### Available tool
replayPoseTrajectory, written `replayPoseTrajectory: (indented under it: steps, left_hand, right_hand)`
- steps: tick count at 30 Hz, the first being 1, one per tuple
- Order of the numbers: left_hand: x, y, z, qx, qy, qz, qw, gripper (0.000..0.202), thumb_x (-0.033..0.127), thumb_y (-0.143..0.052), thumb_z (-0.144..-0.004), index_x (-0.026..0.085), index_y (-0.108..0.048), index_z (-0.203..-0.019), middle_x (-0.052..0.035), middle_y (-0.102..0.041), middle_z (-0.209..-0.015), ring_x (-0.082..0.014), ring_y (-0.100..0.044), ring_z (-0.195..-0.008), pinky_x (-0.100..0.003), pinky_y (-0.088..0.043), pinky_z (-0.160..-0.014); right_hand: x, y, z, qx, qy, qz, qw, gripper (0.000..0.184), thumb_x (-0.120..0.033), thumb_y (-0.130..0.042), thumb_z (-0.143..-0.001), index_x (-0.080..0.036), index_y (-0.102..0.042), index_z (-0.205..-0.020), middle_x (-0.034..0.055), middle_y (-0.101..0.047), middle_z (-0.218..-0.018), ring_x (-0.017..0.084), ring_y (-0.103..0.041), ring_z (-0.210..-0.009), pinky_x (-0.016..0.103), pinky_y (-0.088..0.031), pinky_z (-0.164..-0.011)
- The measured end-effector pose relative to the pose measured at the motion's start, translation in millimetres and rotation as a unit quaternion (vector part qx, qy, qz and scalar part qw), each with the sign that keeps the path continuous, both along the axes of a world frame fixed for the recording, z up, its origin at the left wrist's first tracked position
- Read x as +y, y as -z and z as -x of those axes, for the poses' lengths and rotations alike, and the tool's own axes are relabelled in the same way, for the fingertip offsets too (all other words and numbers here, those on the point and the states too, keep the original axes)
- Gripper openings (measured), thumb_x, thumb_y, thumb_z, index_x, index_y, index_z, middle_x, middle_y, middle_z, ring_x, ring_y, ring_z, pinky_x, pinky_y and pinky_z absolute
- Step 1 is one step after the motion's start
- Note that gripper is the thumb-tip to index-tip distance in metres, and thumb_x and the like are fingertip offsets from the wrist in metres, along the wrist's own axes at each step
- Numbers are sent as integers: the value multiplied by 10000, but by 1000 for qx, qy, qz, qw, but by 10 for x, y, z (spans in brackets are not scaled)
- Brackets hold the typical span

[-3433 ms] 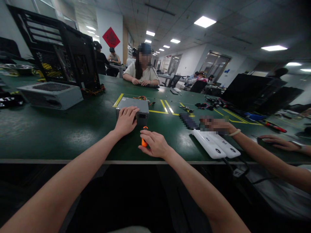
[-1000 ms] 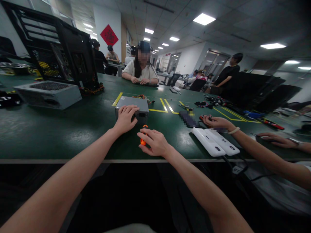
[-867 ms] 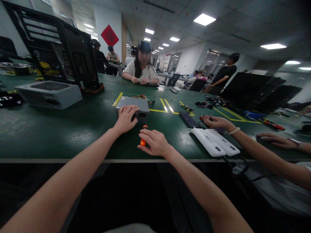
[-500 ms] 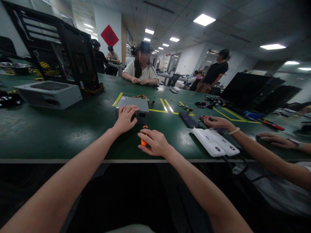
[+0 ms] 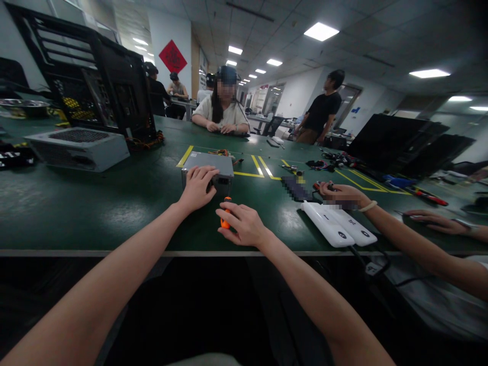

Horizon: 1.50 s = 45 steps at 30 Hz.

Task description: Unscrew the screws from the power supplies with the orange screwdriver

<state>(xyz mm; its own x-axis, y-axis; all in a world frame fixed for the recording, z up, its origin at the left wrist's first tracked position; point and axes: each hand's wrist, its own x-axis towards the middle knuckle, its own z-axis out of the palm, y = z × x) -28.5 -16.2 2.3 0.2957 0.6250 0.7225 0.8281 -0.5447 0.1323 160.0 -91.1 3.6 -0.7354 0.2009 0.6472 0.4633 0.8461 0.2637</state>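
Note:
A grey computer power supply (image 5: 209, 161) sits on the green table in front of me, its socket face towards me and coloured wires behind it. My left hand (image 5: 198, 189) grips its near left part, fingers over the top and thumb down by the front face. Just right of it and closer to the edge, my right hand (image 5: 244, 223) has its fingers around the orange handle of a screwdriver (image 5: 225, 219). The handle stands roughly upright; its shaft and tip cannot be made out.
On the left stand a second power supply (image 5: 82, 147) and an open black computer case (image 5: 95, 76). White power banks (image 5: 330, 226) lie to the right, beside a neighbour's hand (image 5: 339, 193) holding a tool. Black panels (image 5: 389, 140) and cables stand farther right. Another person (image 5: 223, 107) sits opposite.
Both my hands, the power supply and the screwdriver look almost unmoved. In the background, the standing person in black has shifted to the left.

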Motion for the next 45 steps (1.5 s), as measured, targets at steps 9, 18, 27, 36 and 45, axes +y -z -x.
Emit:
replayPoseTrajectory:
  steps: [9,18,27,36,45]
  left_hand:
    - [-6,3,-1,-2,-1,-2,1000,435,223,-457,-764,229,-473,-1198,-52,-497,-1263,-224,-398,-1202,-418,-185,-1053]
    - [0,10,-5,-2,-3,-9,1000,432,227,-464,-761,224,-478,-1193,-55,-496,-1264,-223,-396,-1205,-411,-190,-1052]
    - [-12,-2,-3,1,-2,-12,1000,429,224,-462,-764,217,-477,-1193,-57,-500,-1261,-222,-404,-1198,-410,-194,-1051]
    - [-14,-1,-1,1,1,-11,1000,437,217,-463,-761,219,-469,-1198,-57,-496,-1264,-223,-396,-1204,-413,-199,-1045]
    - [-4,7,0,-3,2,-9,1000,442,220,-465,-760,224,-471,-1202,-54,-491,-1269,-228,-397,-1202,-419,-194,-1047]
  right_hand:
    - [32,68,-12,71,-21,39,996,374,-420,-512,-813,-123,-464,-1036,170,-596,-1076,210,-626,-917,284,-523,-683]
    - [29,61,-3,58,-15,21,998,355,-418,-515,-822,-127,-477,-1022,160,-618,-1038,211,-636,-881,282,-523,-664]
    - [-5,0,0,16,-6,14,1000,374,-371,-507,-834,-126,-487,-1117,162,-596,-1085,218,-626,-896,304,-517,-687]
    - [36,64,-22,76,-31,49,995,402,-402,-524,-812,-107,-458,-1077,185,-586,-1087,227,-601,-988,304,-523,-739]
    - [24,43,-2,32,-7,12,999,351,-403,-517,-825,-134,-504,-1051,143,-609,-1080,196,-628,-831,291,-510,-682]
